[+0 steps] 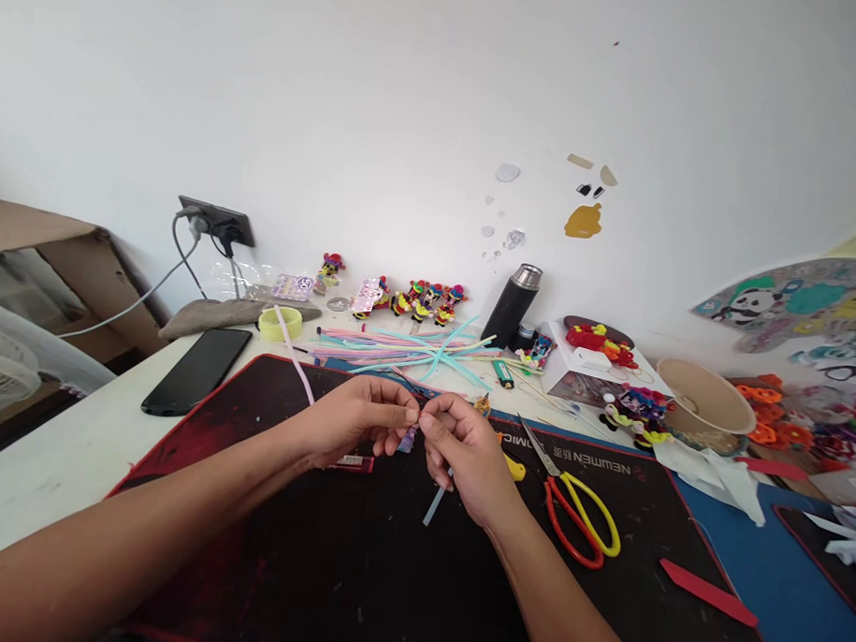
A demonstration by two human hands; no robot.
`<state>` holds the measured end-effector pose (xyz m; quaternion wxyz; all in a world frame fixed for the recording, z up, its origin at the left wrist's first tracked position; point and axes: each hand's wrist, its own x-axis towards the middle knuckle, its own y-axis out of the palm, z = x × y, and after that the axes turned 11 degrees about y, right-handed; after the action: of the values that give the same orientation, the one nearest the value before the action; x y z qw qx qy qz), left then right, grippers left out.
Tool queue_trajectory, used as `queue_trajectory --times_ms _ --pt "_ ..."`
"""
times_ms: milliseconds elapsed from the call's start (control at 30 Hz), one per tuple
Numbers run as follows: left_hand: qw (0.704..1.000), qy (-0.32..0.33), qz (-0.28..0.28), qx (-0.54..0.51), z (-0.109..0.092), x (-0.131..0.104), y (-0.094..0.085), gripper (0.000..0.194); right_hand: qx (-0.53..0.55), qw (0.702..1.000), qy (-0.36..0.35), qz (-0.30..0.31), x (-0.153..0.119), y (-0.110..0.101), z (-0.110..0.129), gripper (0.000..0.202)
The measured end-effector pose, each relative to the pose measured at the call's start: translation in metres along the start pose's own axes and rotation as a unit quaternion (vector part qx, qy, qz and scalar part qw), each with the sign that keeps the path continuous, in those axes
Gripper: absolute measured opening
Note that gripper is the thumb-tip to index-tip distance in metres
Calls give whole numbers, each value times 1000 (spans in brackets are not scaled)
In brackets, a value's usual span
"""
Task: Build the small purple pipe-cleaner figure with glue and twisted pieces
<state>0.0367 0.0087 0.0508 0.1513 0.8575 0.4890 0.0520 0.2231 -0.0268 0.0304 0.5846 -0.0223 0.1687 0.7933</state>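
Note:
My left hand (368, 417) and my right hand (472, 454) meet above the black desk mat (363, 562), thumbs and forefingers pinched tip to tip. Whatever lies between the fingertips is too small to make out. A small purple piece (407, 439) shows just below the pinch; I cannot tell which hand it belongs to. Out of the curled lower fingers of my right hand sticks a pale translucent stick (434, 508), pointing down. Beyond my left hand a light pink pipe cleaner (297, 359) leans up. Scissors (562, 490) with red and yellow handles lie right of my right hand.
Pipe cleaners (399, 348) in several colours lie behind the mat. A black phone (198, 371) and a yellow coil (280, 324) are on the left. Along the wall stand small fuzzy figures (429, 302) and a black flask (513, 305). A bowl (706, 396) and a red strip (710, 593) are rightward.

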Motion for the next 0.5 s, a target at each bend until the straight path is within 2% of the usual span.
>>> queue_trajectory --times_ms 500 --pt "994 30 10 104 -9 -2 4 29 5 1000 10 6 1 0 -1 35"
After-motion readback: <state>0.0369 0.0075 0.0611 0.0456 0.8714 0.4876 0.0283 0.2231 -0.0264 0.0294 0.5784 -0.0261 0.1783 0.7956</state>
